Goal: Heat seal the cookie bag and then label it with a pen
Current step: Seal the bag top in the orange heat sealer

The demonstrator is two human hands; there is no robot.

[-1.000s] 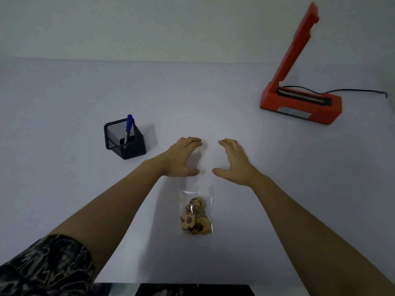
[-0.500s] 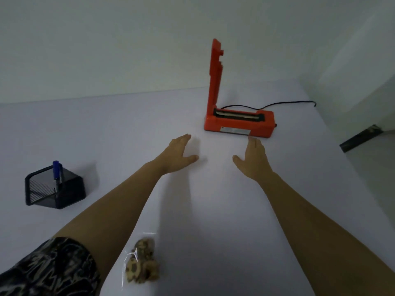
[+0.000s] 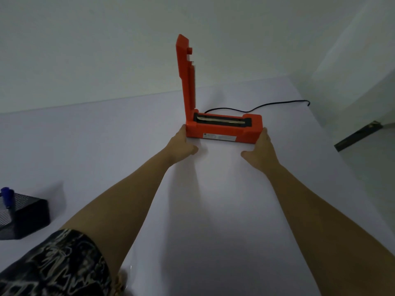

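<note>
Two hands reach across the white tabletop (image 3: 213, 221) and flank the base of the orange heat sealer (image 3: 222, 131), one at each end. On the hinge end, the left hand (image 3: 181, 145) lays straight fingers against the sealer with its thumb spread out to the side. Facing it, the right hand (image 3: 261, 147) touches the far end in the same flat way, thumb also splayed. Neither hand curls round anything. Rising from the left end, the sealer's lid (image 3: 186, 77) stands upright, leaving the sealing strip bare, and a black cord (image 3: 267, 104) trails off behind. Only a sliver of the cookie bag (image 3: 119, 283) shows at the bottom edge beside the patterned sleeve (image 3: 55, 268), well apart from the sealer. At far left a blue pen (image 3: 7, 195) stands in a black mesh holder (image 3: 25, 216)
</note>
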